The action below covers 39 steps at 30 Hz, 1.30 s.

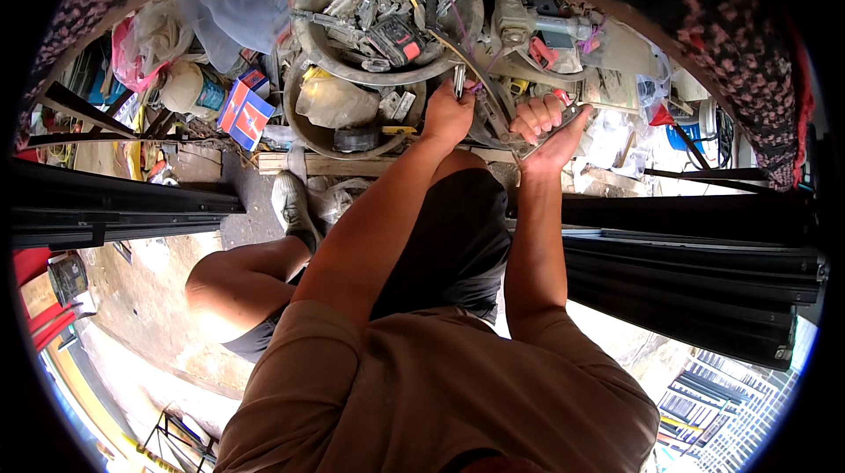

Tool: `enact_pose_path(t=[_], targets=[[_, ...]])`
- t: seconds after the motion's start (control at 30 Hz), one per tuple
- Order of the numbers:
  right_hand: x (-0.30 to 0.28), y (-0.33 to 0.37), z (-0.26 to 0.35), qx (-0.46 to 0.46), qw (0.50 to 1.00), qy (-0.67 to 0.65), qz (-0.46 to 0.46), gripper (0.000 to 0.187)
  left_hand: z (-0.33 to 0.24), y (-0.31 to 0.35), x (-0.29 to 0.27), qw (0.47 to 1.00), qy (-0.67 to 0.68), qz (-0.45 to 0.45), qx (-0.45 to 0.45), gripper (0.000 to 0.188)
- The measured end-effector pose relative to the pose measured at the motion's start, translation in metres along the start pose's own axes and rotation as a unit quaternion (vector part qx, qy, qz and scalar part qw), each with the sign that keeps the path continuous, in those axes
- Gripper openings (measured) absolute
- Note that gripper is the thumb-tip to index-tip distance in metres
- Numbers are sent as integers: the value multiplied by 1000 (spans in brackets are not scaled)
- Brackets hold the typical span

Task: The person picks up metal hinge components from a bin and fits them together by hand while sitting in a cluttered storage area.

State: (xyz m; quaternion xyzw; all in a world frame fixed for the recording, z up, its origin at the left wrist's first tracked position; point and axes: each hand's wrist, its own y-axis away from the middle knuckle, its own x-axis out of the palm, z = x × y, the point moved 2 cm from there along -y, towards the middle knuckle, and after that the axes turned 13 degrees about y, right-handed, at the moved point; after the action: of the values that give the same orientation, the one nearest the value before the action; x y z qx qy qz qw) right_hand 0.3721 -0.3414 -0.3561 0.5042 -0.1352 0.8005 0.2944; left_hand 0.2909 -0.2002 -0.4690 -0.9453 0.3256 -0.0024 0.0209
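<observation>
My left hand [447, 116] is closed around a small shiny metal piece [459, 77] that sticks up past the thumb; its exact kind is not clear. To the right, my right hand [556, 144] is closed on a narrow flat metal strip [547, 133], lying slantwise across the palm under curled fingers. The hands are apart. Just beyond the left hand is a large round basin [384, 79] heaped with grey metal fittings and a black-and-red item [396, 40]. A second basin [308, 140], nearer me, holds a cloudy yellowish plastic piece [336, 103] and a dark roll [356, 139].
A blue, red and white box [246, 112] stands left of the basins, near a pale tub [183, 88] and plastic bags [238, 2]. Clutter with a dusty grey device [512, 20] lies right. Long black metal profiles [687, 284] flank me on both sides. A wooden plank [352, 165] runs in front.
</observation>
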Motion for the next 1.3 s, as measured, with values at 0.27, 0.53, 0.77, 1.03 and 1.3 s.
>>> enact_pose_path(t=[0.27,0.53,0.77,1.03,1.3], targets=[[8,-4,-1,14,998,57,-16,78,-27,-9,-13,987,-128,73,64,23],[2,-4,-5,2,1000,-18,1,79,-25,-2,-8,993,-95,-16,68,22],[-27,-6,7,-1,978,-210,-7,81,-21,7,7,852,431,-54,-292,5],[-21,-6,3,-24,960,-258,-103,78,-13,0,4,820,476,-11,-317,11],[-32,3,0,5,937,-99,-336,71,-20,-2,-2,821,435,3,-369,21]])
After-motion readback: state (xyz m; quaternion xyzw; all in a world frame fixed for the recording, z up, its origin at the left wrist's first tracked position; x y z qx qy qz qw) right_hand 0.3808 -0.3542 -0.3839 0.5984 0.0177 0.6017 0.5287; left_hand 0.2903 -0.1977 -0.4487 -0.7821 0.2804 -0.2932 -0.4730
